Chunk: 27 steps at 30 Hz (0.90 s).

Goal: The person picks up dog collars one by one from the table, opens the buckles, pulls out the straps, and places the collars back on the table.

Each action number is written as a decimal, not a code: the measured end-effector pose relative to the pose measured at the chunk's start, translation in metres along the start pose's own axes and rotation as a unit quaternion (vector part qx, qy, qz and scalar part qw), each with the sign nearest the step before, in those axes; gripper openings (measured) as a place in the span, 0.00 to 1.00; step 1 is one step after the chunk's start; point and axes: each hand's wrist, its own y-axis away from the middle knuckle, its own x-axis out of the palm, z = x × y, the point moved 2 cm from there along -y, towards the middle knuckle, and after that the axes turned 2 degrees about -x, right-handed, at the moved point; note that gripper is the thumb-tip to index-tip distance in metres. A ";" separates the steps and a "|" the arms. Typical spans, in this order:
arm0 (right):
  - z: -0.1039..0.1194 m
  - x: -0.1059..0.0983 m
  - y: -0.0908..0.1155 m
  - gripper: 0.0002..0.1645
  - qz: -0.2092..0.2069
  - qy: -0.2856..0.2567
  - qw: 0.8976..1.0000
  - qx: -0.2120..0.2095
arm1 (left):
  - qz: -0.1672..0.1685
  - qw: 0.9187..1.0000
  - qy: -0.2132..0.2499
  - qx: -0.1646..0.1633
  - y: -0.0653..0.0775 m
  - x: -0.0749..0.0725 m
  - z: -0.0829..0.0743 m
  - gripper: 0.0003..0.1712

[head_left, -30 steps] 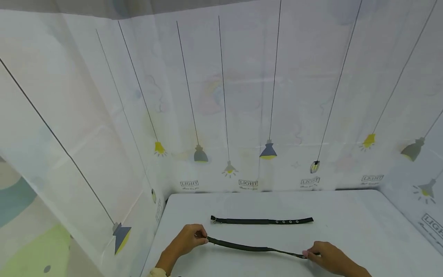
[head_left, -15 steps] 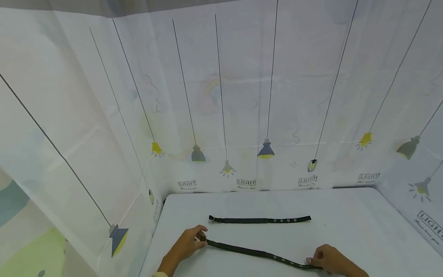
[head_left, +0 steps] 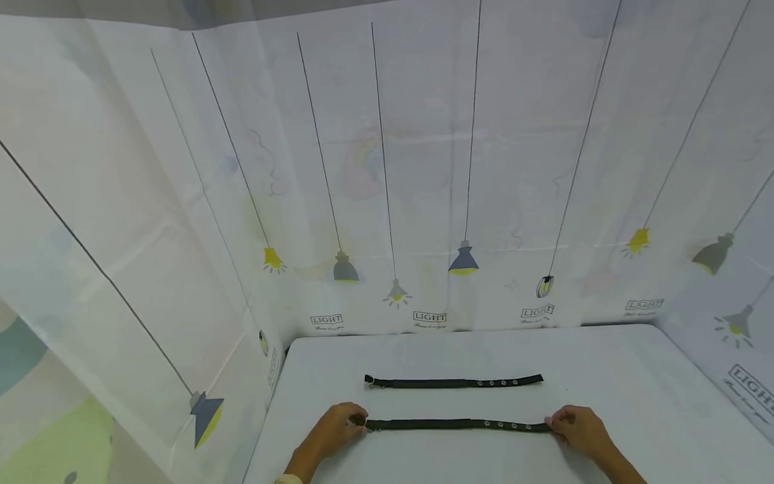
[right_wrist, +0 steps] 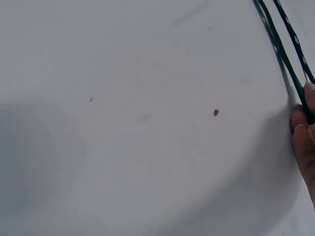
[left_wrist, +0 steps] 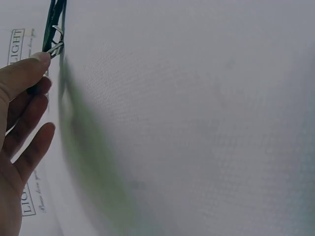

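Note:
In the head view, a dark collar [head_left: 435, 424] with a padded section and a row of metal eyelets is stretched almost straight, low over the white table. My left hand [head_left: 335, 430] pinches its buckle end between thumb and index finger; the metal buckle [left_wrist: 57, 46] shows just past the thumb in the left wrist view. At the other end, my right hand [head_left: 582, 431] pinches the strap's tip beyond the eyelets. A second, matching collar [head_left: 435, 384] lies straight on the table behind, roughly parallel to the held one.
The white table [head_left: 471, 353] ends at the back against a white curtain [head_left: 532, 134] printed with hanging lamps. More curtain stands along the left and right sides. A small reddish speck [right_wrist: 216, 112] lies on the tabletop in the right wrist view.
The held collar has gone from sagging and slanting down to the right to almost straight and level. My right hand has moved up towards the second collar, which stays in place.

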 end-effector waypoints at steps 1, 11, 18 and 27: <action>0.000 0.000 -0.002 0.11 -0.008 0.011 1.000 -0.002 | -0.003 1.000 -0.004 0.003 0.000 0.001 0.000 0.14; 0.008 0.006 -0.010 0.11 -0.034 0.071 0.997 -0.023 | -0.011 0.999 -0.043 0.001 0.004 -0.001 -0.001 0.15; 0.010 0.004 -0.005 0.09 -0.034 0.097 0.994 -0.039 | 0.001 0.999 -0.016 -0.029 0.004 0.003 -0.004 0.19; -0.002 -0.001 -0.006 0.07 -0.015 0.091 0.994 -0.058 | -0.012 0.999 -0.019 -0.032 0.002 0.010 -0.005 0.17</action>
